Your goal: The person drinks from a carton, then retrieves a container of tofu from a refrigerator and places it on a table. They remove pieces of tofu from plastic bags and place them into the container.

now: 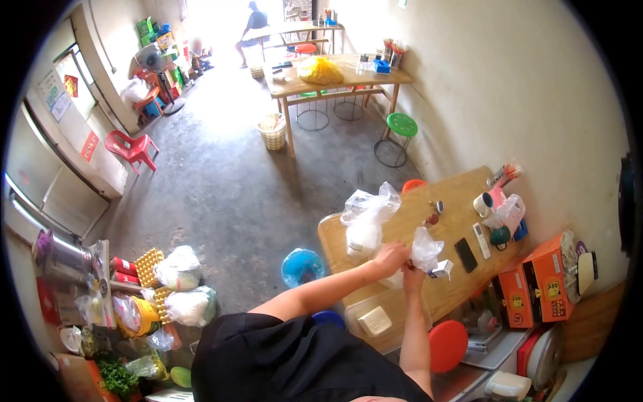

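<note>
Both hands meet over the near wooden table [402, 204]. My left hand [394, 260] is closed, its fingertips at the gathered part of a clear plastic bag [426, 248]. Close beside it, my right hand [413, 277] pinches the same bag from below; the exact finger grip is small and partly hidden. Under my wrists lies a pale container [391, 281], partly covered by my arms. Left of the hands stands another clear plastic bag [370, 206] around a white container [360, 242]. A lidded white box [375, 321] sits at the near table edge. A small white-and-blue packet [441, 269] lies just right of the hands.
A black phone [465, 255], a white remote [481, 241], a mug [482, 204] and a dark green cup [499, 236] are on the table's right. A blue bin [303, 268] stands left of it, a red stool [448, 346] close to my right arm. Another person [254, 25] sits far off.
</note>
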Available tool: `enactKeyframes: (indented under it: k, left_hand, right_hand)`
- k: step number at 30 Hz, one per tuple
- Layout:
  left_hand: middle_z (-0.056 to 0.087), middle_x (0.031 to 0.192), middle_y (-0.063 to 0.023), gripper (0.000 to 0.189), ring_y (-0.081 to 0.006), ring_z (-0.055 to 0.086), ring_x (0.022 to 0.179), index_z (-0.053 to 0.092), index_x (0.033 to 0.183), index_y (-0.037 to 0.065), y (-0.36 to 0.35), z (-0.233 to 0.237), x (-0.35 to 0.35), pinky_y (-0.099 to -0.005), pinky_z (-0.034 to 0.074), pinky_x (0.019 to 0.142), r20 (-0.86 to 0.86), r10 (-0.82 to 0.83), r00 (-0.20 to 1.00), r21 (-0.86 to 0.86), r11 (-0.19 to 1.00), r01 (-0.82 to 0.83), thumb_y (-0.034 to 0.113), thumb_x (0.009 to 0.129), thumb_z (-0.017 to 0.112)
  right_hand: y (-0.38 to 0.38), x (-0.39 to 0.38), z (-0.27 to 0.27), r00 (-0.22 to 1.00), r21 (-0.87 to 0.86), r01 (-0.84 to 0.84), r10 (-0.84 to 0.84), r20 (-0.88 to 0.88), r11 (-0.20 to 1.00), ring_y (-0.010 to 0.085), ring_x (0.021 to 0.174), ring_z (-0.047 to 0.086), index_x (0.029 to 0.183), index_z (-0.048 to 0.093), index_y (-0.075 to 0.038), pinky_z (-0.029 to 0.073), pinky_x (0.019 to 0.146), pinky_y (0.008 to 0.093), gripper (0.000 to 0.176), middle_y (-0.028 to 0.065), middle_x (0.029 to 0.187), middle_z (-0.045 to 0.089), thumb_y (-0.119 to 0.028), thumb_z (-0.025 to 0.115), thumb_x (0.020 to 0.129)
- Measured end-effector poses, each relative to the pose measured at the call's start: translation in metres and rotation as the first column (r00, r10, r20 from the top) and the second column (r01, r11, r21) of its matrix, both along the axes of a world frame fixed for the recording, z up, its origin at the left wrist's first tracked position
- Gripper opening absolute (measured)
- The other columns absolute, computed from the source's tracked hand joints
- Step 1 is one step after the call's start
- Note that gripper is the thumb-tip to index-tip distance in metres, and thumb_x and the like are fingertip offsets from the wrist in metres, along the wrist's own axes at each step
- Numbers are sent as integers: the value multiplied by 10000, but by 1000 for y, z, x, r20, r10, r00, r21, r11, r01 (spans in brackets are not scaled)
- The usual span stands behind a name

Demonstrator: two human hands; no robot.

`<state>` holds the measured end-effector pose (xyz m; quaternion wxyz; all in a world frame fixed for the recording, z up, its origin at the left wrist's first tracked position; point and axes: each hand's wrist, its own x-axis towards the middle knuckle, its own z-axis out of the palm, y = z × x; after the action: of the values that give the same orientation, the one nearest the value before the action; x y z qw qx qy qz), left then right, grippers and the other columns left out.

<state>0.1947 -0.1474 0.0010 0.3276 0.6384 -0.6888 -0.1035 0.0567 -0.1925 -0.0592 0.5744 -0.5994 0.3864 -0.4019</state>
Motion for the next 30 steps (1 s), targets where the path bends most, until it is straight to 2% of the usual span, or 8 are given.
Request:
enactKeyframes:
  k: [2,4,7,12,13,18,24,30]
  left_hand:
    - [601,868,-173,102,-371,586,889,593,824,3,-3,-11,3,-450,485,740,-271,-10,962,-35,999,1,22,725,600]
    - [619,865,-182,92,-376,597,879,613,819,-9,-3,-16,6,-442,492,743,-314,11,949,0,1000,-12,6,733,587]
    - [651,850,-195,104,-379,621,849,649,830,-21,-7,-24,8,-417,505,737,-451,69,890,65,997,-44,-10,744,591]
    - [674,809,-190,189,-311,666,773,688,880,8,-23,-55,16,-387,510,708,-578,72,813,156,987,23,133,743,725]
    - [683,760,-108,132,-140,604,700,687,868,-2,-21,-51,18,-315,492,664,-633,79,770,209,975,72,73,766,722]
    - [649,690,-72,183,-134,564,626,683,828,-6,-18,-41,23,-311,461,583,-520,61,852,170,985,33,169,792,720]
    - [535,671,43,158,-50,470,572,616,814,105,-11,-39,21,-210,361,485,-820,266,507,416,885,208,242,889,640]
    - [558,701,19,137,-74,511,587,600,874,81,-10,-45,22,-222,389,490,-873,259,414,390,880,272,213,912,610]
  right_hand:
    - [4,1,15,997,-42,62,-60,54,997,88,711,573,998,626,13,436,571,233,202,22,841,638,-22,680,807]
    - [0,-4,24,950,-90,40,-66,-306,995,65,614,499,764,641,-10,385,541,223,142,-8,693,595,-119,716,816]
    - [3,1,26,967,-66,84,-97,-233,994,69,580,476,703,649,4,372,535,236,203,-16,613,565,-147,731,812]
    - [-17,-6,10,872,-279,-67,-80,-483,958,203,595,600,825,679,25,466,587,346,216,171,698,657,-191,695,825]
    - [-9,-4,25,895,-300,-48,-92,-436,953,242,636,637,828,679,14,476,604,361,218,201,755,662,-203,700,818]
    - [-3,0,39,868,-372,-47,-147,-474,927,222,638,633,850,665,-11,490,600,335,180,134,748,666,-187,697,832]
    - [27,8,71,839,-502,68,-322,-439,862,232,632,628,910,654,-26,491,599,345,171,115,855,672,-163,700,817]
    - [28,10,78,808,-414,40,-273,-523,909,285,693,629,892,642,-42,495,636,378,143,124,884,663,-164,674,823]
